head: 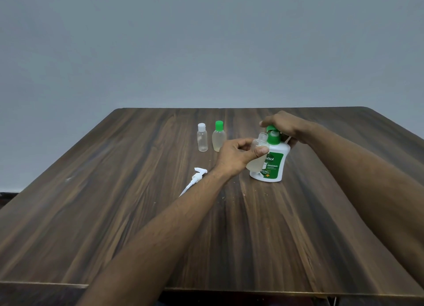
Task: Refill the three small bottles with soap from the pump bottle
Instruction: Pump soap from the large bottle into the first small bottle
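Observation:
A white pump bottle (273, 162) with a green label and green neck stands right of the table's middle. My right hand (285, 128) lies over its green pump head, fingers curled around it. My left hand (238, 155) grips a small clear bottle (260, 145), uncapped and holding pale liquid, with its mouth right beside the pump's neck. Farther back stand two other small bottles: one with a white cap (202, 137) and one with a green cap (219, 136), both upright and capped.
A loose white pump piece with a tube (195, 179) lies on the wooden table (114, 214) left of my left forearm. A plain grey wall stands behind the table's far edge. The table's near edge runs along the bottom of the view.

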Tool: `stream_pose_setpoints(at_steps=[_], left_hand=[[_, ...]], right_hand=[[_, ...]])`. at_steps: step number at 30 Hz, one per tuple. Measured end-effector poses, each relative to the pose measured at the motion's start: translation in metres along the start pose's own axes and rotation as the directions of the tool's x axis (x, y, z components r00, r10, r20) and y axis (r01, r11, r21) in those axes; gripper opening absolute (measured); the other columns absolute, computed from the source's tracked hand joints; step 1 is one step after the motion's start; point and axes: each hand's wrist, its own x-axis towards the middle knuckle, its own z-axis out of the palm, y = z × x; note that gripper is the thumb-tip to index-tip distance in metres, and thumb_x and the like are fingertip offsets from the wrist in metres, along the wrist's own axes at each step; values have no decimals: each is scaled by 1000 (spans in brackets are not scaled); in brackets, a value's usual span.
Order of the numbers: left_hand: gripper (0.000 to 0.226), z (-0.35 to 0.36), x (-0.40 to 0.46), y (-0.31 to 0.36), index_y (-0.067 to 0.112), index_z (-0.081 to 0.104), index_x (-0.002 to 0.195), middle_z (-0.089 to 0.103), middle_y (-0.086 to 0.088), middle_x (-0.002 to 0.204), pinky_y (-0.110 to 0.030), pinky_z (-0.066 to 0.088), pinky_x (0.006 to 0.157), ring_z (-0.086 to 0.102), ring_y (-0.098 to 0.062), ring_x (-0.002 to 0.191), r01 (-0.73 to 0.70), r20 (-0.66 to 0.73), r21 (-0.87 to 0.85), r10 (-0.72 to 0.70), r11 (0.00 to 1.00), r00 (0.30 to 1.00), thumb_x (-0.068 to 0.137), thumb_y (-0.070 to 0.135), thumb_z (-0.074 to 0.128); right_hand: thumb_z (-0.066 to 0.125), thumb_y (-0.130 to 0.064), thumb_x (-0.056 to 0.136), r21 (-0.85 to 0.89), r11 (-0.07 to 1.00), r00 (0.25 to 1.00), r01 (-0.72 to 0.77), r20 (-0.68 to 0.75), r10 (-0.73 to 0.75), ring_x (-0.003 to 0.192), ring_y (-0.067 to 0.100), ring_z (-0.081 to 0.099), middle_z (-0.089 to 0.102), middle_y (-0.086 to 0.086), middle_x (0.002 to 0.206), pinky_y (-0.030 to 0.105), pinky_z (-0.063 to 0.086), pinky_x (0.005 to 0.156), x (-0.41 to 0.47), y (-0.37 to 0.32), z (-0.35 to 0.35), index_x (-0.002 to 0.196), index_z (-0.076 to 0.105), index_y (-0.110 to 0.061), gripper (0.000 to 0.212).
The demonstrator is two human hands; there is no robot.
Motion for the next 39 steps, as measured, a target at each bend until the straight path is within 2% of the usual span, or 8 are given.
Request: stream_pose_setpoints(at_steps=[4,9,12,21,29,32,35,39], left_hand=[[29,-1,1,0,8,73,107,75,1,89,-35,59,82,71,-11,83,5,4,1,-5,1000,1000,80,18,80],[28,-1,1,0,11,74,105,75,3,88,-38,59,85,71,-12,85,-2,4,21,2,1000,1000,79,21,80],[29,-2,1,-1,13,75,105,75,1,90,-40,59,86,71,-16,89,-3,-1,29,3,1000,1000,79,23,81],[25,-2,2,-2,14,75,101,75,7,83,-33,59,80,71,-9,83,-16,17,26,15,1000,1000,79,23,81],[26,-2,3,-3,16,76,101,75,4,87,-41,59,86,71,-13,85,-1,-1,18,1,1000,1000,77,24,82],[30,-2,3,-2,13,75,104,74,4,87,-36,58,81,70,-12,84,2,2,23,-2,1000,1000,77,24,82],[30,-2,3,-2,11,75,105,74,5,85,-30,57,75,70,-10,81,2,8,13,-3,1000,1000,78,22,81],[26,-2,3,-2,14,75,101,74,9,80,-27,57,73,70,-7,79,-1,7,22,1,1000,1000,78,23,81]], right_hand=[[52,-29,96,-37,999,1000,15,-26,-16,68,34,65,66,17,85,39,56,59,0,-1,2,87,63,-6,27],[54,-44,97,-2,1000,1000,14,-13,-14,70,30,67,67,12,88,33,51,56,-1,0,1,90,60,-11,34],[55,-45,96,12,1000,1000,8,3,-8,72,30,67,67,11,90,34,51,57,-3,-1,0,90,60,-13,32],[50,-24,95,-40,999,1000,20,-22,-21,64,31,64,64,15,81,33,52,51,-1,-2,2,84,61,-6,25],[56,-48,95,29,1000,1000,-8,7,8,75,31,67,66,12,91,37,53,63,-2,-3,0,92,59,-13,35],[54,-37,96,10,1000,1000,-9,10,9,72,31,67,66,14,91,36,53,59,-3,-3,0,95,61,-9,29],[52,-23,93,6,1000,1000,7,-8,-7,61,28,61,62,13,78,33,51,55,-3,-3,2,89,61,-5,21],[50,-20,93,16,1000,999,24,-30,-23,58,25,57,58,12,73,32,49,56,-3,-3,4,84,58,-6,18]])
